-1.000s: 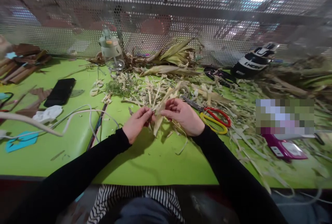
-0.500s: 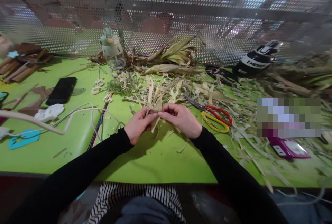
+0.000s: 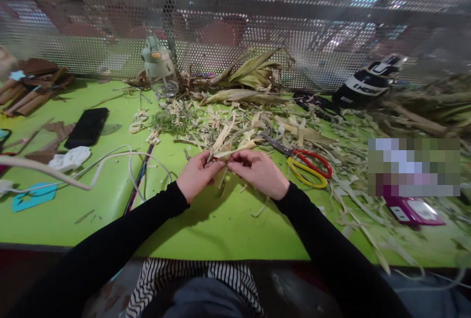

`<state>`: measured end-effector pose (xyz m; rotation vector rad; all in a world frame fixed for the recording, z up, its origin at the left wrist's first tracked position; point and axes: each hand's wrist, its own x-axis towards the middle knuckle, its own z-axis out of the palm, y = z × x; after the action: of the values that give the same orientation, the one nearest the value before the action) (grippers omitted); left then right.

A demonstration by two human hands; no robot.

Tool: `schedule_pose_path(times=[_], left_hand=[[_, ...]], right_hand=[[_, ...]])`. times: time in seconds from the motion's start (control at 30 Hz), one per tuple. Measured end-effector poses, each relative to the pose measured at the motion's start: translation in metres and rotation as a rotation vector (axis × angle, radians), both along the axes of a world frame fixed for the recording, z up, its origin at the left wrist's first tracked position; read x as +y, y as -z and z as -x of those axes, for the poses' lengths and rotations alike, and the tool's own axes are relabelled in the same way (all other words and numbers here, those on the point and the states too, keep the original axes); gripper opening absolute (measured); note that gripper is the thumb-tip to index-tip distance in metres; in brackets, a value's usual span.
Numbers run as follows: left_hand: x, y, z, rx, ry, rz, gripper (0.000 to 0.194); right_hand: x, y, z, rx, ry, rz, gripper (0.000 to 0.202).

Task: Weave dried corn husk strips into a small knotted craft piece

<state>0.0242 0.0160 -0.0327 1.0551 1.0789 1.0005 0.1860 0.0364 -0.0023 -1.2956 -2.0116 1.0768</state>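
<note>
Left hand: the person's left hand has thumb and fingers pinched on a dry husk piece, left of the scissors.
Right hand: the right hand is between the left hand and the scissors, thumb and fingertips closed on the same piece; thumb tips nearly meet, can't tell if they touch.
Husk piece: pale, folded, left of the scissors, ends sticking out above and below the fingers. Exact fold hidden by fingers.
Scissors: landmark. Lying on the green table, red and yellow handles to the right, blades pointing left and away from the person.
Scraps: pale husk scraps heaped left of and beyond the scissors, more strewn to the right.
Green curls: tangle of thin green strands, left of the scissors, in the scraps.
Leaves: bundle of dry leaves beyond the scissors, near the perforated screen.
Bottles: clear bottle upright, far left of and beyond the scissors; black bottle tilted, right of and beyond them.
Phone: black phone, well left of the scissors, screen dark.
Cable: white cable runs across the table, left of the scissors.
Magenta device: magenta device, right of the scissors, partly covered by a pixelated patch.
</note>
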Motion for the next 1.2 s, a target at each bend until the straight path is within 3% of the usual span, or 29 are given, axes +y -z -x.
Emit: schedule_pose_path(times=[0.27, 0.43, 0.6, 0.77, 0.9, 1.1, 1.2], left_hand=[[-0.003, -0.005, -0.004, 0.010, -0.012, -0.017, 0.025], [-0.001, 0.001, -0.001, 0.079, -0.044, -0.111, 0.019], [0.002, 0.008, 0.001, 0.173, -0.031, -0.172, 0.018], [-0.001, 0.003, -0.002, 0.021, 0.049, -0.076, 0.017], [-0.002, -0.006, 0.000, -0.190, 0.075, 0.030, 0.020], [0.004, -0.022, 0.014, -0.574, -0.050, 0.136, 0.026], [0.008, -0.028, 0.020, -0.657, -0.110, 0.141, 0.026]], right_hand=[[-0.007, -0.001, 0.004, -0.181, 0.094, -0.160, 0.018], [-0.010, -0.003, 0.006, -0.251, 0.119, -0.278, 0.023], [-0.012, 0.000, 0.009, -0.242, 0.092, -0.286, 0.020], [-0.006, 0.006, 0.009, -0.207, 0.064, -0.313, 0.018], [0.001, 0.007, 0.002, -0.130, 0.076, -0.211, 0.020], [0.023, -0.005, -0.039, 0.091, 0.299, -0.010, 0.016], [0.043, -0.013, -0.077, 0.307, 0.640, -0.120, 0.014]])
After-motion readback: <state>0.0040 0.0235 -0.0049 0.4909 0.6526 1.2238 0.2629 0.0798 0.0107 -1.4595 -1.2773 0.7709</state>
